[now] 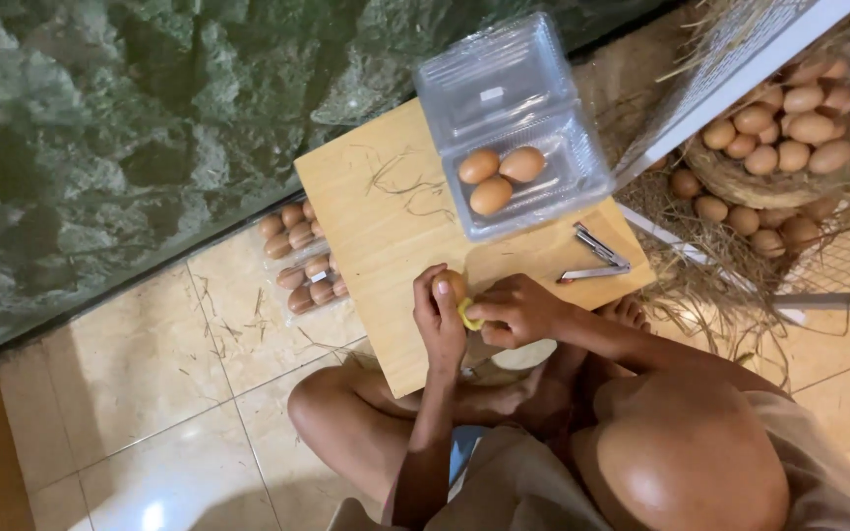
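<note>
Two hands over wooden board [386,226], left hand [438,320] gripping brown egg [453,285], right hand [518,310] pinching yellow sponge [468,315] against it

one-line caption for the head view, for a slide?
Seated person's left hand holds a brown egg; right hand presses a yellow pad to it beside an open clear carton.

Floor: glossy beige tiles [159,393] with scattered straw wisps and a bright light reflection at seven o'clock. Rough dark green stone wall [120,118] spans nine to twelve o'clock. Loose straw [700,265] lies heaped at three o'clock.
</note>
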